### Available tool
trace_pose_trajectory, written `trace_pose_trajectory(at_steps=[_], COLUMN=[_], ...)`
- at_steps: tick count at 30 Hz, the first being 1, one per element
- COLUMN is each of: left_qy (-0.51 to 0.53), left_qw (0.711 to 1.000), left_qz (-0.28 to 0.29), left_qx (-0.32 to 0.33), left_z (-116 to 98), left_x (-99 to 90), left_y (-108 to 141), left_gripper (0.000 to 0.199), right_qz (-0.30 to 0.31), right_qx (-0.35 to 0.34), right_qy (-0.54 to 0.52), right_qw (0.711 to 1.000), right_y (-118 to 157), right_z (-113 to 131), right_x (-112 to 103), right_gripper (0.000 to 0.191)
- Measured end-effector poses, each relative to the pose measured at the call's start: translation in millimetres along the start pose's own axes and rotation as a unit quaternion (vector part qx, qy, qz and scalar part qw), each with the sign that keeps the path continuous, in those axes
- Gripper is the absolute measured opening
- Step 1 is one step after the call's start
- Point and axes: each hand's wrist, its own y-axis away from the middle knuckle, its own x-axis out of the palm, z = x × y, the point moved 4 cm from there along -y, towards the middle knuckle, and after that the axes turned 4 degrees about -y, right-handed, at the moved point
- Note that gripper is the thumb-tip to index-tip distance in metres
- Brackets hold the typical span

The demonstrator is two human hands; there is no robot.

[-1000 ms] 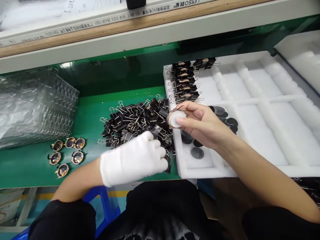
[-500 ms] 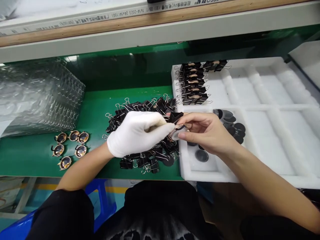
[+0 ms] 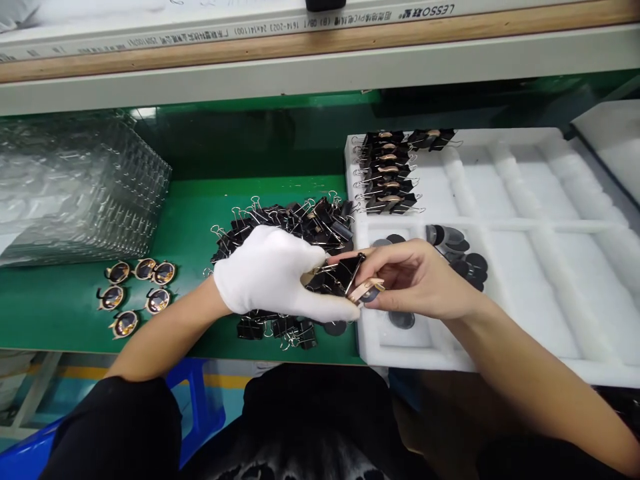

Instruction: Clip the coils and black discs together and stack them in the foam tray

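My left hand [image 3: 273,270], in a white glove, has its thumb and fingers around the handle side of a black binder clip [image 3: 349,270]. Its thumb tip reaches a small gold-coloured frame piece with a round lens [image 3: 370,291]. My bare right hand [image 3: 417,277] pinches that piece between thumb and fingers, with a finger behind the clip. The clip sits just above the piece; whether its jaws grip it is hard to make out. Beneath my left hand lies a heap of black binder clips [image 3: 250,328].
Round gold-rimmed lens pieces [image 3: 158,301] lie left on the green table [image 3: 200,193]. Clear plastic trays [image 3: 125,193] are stacked behind them. A white compartment tray [image 3: 530,287] at right holds clipped gold pieces [image 3: 389,185] and dark round discs [image 3: 469,268]. A shelf edge [image 3: 280,73] crosses above.
My left thumb has dropped, widening its gap from the fingers. The binder clip and gold piece have tilted and moved slightly down; more of the clip shows. My right hand is slightly lower.
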Motion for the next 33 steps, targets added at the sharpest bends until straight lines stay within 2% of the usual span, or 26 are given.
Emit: trace_pose_trajectory(at_steps=[5,8,11,14,16,24,28,33], left_qy=[-0.005,-0.064,-0.153,-0.187,-0.173,-0.090,-0.098,-0.047], left_qw=[1.000,0.996,0.982,0.973,0.977,0.994,0.992,0.996], left_qz=[-0.003,-0.055,-0.113,-0.135,-0.124,-0.008,-0.014,-0.031], left_qx=[-0.009,-0.014,-0.009,0.021,0.023,-0.057,-0.082,-0.069], left_z=[-1,-2,-4,-7,-8,-8,-5,0], left_x=[-1.3,-3.5,-3.7,-2.6,-2.5,-1.4,0.6,2.9], left_y=[0,1,4,6,6,3,3,2], left_gripper=[0.065,0.062,0.067,0.074,0.071,0.051,0.038,0.038], right_qz=[0.012,0.002,-0.035,-0.036,-0.026,-0.036,-0.045,-0.070], right_qx=[0.005,0.009,-0.005,-0.008,0.000,0.004,0.011,0.000], right_qy=[-0.035,-0.052,-0.058,-0.052,-0.043,-0.059,-0.061,-0.056], right_qw=[0.999,0.999,0.998,0.998,0.999,0.998,0.997,0.996], right_y=[0,-1,-2,-3,-3,-4,-2,1], right_z=[-6,-11,-13,-12,-11,-10,-10,-4], right_x=[-5,-9,-12,-11,-9,-11,-11,-15], right_gripper=[0.018,0.021,0.023,0.019,0.017,0.022,0.022,0.021])
